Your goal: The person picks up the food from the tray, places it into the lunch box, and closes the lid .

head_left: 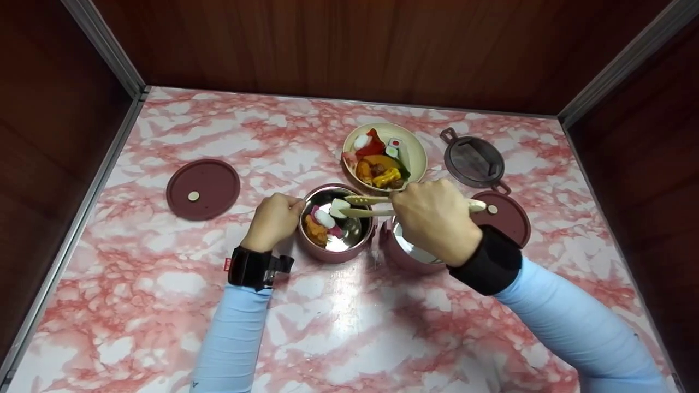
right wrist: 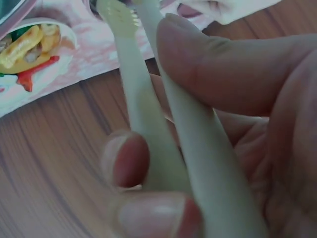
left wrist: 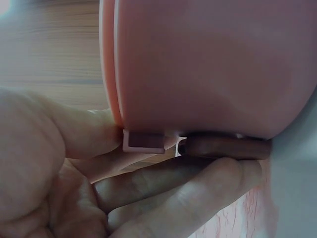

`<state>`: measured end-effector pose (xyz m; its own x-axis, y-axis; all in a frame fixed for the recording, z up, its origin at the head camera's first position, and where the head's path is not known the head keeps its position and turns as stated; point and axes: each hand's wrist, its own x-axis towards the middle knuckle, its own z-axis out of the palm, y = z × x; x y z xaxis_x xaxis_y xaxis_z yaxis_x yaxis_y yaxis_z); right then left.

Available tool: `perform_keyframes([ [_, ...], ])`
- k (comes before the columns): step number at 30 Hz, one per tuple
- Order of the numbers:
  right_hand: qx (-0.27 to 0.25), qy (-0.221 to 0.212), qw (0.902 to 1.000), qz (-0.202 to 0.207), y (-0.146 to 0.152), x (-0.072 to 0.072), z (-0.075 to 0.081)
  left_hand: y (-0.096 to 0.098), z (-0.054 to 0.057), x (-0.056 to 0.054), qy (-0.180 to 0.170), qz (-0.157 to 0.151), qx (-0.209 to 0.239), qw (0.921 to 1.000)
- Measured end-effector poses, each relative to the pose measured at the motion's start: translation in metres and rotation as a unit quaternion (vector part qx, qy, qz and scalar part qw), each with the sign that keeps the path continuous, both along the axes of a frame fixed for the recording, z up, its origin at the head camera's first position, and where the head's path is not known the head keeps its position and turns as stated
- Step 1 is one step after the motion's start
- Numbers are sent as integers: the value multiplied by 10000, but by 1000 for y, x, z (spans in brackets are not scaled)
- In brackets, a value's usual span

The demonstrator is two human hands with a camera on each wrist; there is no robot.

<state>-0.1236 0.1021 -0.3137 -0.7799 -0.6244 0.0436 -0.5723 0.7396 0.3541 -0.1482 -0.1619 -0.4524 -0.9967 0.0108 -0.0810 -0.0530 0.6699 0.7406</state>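
My left hand (head_left: pixel 273 221) holds the left side of a dusty-pink pot (head_left: pixel 336 255). In the left wrist view its thumb is at the rim and its fingers lie against the side handle (left wrist: pixel 223 147). My right hand (head_left: pixel 437 221) grips cream tongs (head_left: pixel 377 213), whose tips reach into that pot. At the tips is a whitish food piece (head_left: pixel 339 208); I cannot tell whether they pinch it. Other toy food lies on the pot's left: a white oval piece (head_left: pixel 325 219) on something magenta, and an orange-brown piece (head_left: pixel 315 232).
A second pink pot (head_left: pixel 409 259) stands under my right hand. Behind is a cream plate (head_left: pixel 418 153) of assorted toy food. One maroon lid (head_left: pixel 213 183) lies at left, another (head_left: pixel 513 218) at right, near a dark two-handled pan-like piece (head_left: pixel 472 161). Wooden walls (head_left: pixel 349 49) enclose the marbled table.
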Motion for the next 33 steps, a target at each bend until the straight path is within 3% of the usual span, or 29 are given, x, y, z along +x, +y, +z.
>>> perform_keyframes([
  [9, 67, 107, 9997, 202, -5, 3, -9, 0, 2, -1, -141, -43, 52, 9999],
  [22, -522, -465, 9975, -92, 4, -7, -19, -3, 2, 1, -41, -5, -4, 10000],
  [29, -473, -1397, 9846, -943, 17, -12, 5, -2, 1, 1, -72, -37, -21, 10000],
  [33, -865, -1178, 9830, -1108, 36, -21, 19, 0, 2, 1, -130, -35, 2, 9999],
])
